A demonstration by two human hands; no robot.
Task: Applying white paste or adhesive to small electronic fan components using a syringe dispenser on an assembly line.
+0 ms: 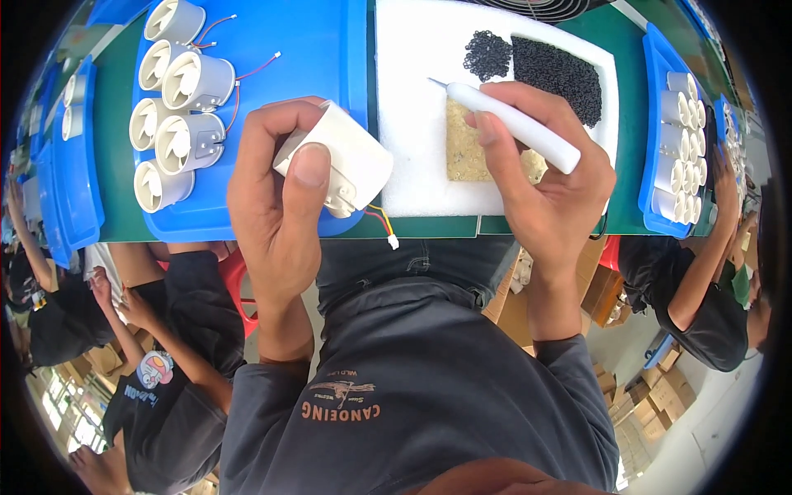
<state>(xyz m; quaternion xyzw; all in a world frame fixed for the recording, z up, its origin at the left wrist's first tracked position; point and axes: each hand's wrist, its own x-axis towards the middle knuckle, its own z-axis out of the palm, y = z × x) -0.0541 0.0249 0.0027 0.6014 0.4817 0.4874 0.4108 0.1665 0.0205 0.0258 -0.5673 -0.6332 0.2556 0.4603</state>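
My left hand (276, 194) is closed around a white plastic fan housing (361, 157), thumb pressed on its side. Red, yellow and black wires with a white connector (393, 242) hang from the housing's lower end. In my right hand (553, 165) a white pen-shaped tool (524, 125) with a thin metal tip is gripped, the tip pointing left and away from me. It is held above a white foam tray (417, 157). Inside that tray lie small black rings (557, 78), a smaller pile of them (487, 55), and a tan patch of small pieces (468, 153).
Several similar white fan housings (190, 142) with wires stand on a blue tray (305, 49) at left. Another blue tray (654, 124) at right holds white cylinders (683, 148). A black fan grille (536, 7) is at the far edge. Co-workers (177, 363) sit on both sides.
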